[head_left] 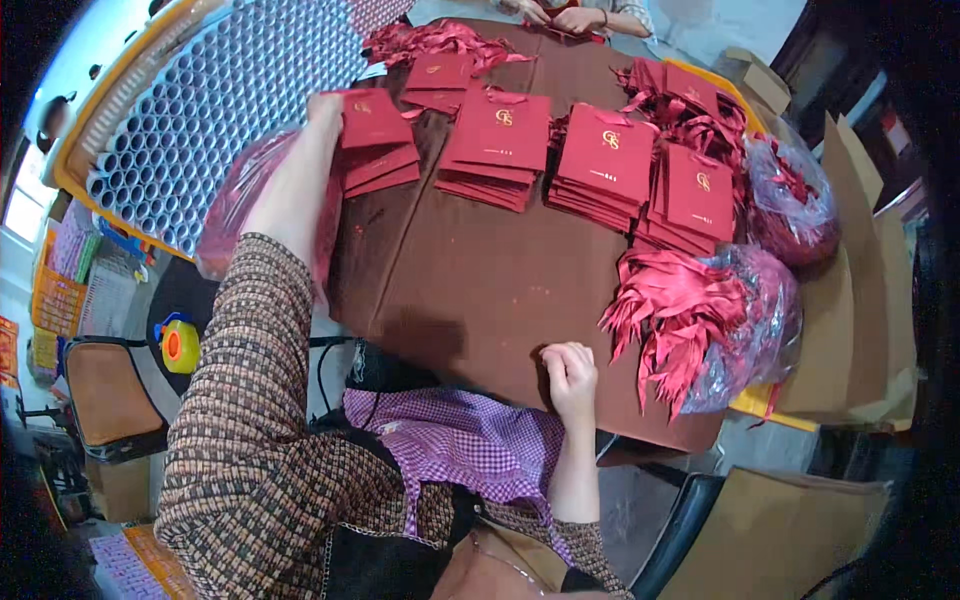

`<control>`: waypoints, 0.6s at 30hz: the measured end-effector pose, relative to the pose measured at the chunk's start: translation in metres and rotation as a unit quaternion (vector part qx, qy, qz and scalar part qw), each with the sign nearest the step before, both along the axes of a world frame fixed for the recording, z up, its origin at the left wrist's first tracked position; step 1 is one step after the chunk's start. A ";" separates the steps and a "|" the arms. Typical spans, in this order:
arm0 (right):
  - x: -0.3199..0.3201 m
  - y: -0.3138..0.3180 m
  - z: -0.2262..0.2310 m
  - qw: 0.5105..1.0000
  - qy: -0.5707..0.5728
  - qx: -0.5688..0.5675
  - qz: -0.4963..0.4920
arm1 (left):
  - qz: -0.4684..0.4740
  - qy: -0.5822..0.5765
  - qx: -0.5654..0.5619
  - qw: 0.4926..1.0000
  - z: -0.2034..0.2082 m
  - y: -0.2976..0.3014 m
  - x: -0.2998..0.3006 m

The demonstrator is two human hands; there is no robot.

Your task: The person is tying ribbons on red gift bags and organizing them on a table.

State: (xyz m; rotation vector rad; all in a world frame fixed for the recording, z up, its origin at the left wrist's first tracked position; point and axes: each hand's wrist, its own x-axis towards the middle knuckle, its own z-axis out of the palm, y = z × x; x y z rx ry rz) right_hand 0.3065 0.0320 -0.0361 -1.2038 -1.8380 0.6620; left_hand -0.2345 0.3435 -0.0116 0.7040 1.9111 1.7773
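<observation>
At the upper left of the frame, my left hand (325, 108) is at the edge of the top red bag (376, 120) on a stack, its fingertips too hidden to tell whether they grip it; lower right of centre, my right hand (570, 377) is curled closed by the table (490, 290) edge, nothing showing in it. I seem to be squaring or lifting that bag, so the next move likely calls for steadying the stack.
</observation>
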 end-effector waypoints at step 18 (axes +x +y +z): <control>-0.006 0.005 0.001 1.000 0.017 0.004 0.024 | -0.108 0.428 -0.447 0.778 0.029 -0.020 0.069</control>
